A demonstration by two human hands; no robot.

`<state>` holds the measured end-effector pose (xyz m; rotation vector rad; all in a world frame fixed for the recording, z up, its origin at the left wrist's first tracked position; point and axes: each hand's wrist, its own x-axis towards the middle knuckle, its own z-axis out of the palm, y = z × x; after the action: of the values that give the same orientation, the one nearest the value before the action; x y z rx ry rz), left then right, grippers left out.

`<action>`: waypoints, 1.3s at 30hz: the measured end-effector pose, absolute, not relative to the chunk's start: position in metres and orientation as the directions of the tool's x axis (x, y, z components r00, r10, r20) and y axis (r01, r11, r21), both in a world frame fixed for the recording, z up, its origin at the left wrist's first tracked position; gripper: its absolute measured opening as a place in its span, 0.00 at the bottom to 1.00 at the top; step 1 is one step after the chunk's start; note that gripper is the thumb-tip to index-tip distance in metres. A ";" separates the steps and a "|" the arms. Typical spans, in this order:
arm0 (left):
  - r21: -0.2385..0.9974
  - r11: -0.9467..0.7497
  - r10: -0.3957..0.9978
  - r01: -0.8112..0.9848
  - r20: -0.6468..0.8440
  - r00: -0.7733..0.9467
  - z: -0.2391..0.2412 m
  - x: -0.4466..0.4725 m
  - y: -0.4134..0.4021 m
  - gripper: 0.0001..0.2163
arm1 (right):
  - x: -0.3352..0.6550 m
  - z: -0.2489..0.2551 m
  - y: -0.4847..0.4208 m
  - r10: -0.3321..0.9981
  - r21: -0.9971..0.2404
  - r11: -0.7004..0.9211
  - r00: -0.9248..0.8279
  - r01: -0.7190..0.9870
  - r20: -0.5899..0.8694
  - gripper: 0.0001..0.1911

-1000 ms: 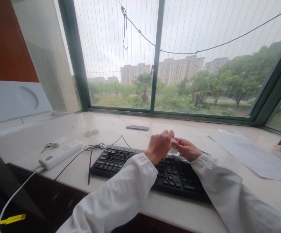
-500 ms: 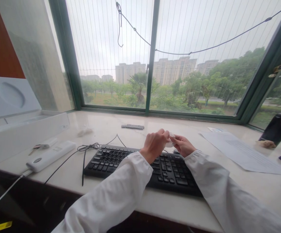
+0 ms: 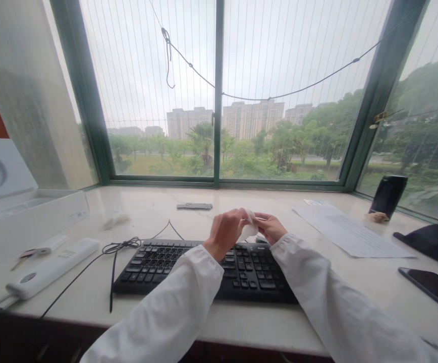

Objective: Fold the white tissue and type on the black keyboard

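Note:
My left hand (image 3: 224, 233) and my right hand (image 3: 271, 227) meet above the far edge of a black keyboard (image 3: 204, 270). Both are closed on a small white crumpled thing (image 3: 249, 227), perhaps a tissue or wipe, pinched between their fingers. The keyboard lies on a pale stone windowsill (image 3: 158, 212), and its black cable (image 3: 120, 247) is bundled at the left. White sleeves cover both forearms.
At the left lie a white power bank (image 3: 50, 267), keys, and an open white box (image 3: 25, 222). A paper sheet (image 3: 349, 232), a propped black phone (image 3: 387, 195), a dark stand and another phone (image 3: 433, 288) are at the right. A small flat device (image 3: 194, 205) lies by the window.
The camera has turned right and slightly down, bringing the phones and stand at the right into view. My hands stay together over the keyboard, still working the white thing.

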<state>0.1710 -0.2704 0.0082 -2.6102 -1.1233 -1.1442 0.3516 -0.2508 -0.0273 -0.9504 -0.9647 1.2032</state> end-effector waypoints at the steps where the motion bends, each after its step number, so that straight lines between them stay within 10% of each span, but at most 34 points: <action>1: 0.212 -0.733 0.590 0.646 0.670 0.450 0.007 0.172 -0.270 0.04 | 0.352 -0.027 -0.251 0.990 -0.945 0.113 0.119 -0.308 0.079 0.22; 39: 0.244 -0.767 0.533 0.593 0.757 0.378 0.014 0.160 -0.263 0.09 | 0.363 -0.035 -0.235 0.975 -0.935 0.206 0.146 -0.290 0.170 0.14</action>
<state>0.1600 -0.2630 0.0143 -2.5510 -1.0441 -1.3599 0.3627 -0.2351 -0.0354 -0.9012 -0.9843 1.1156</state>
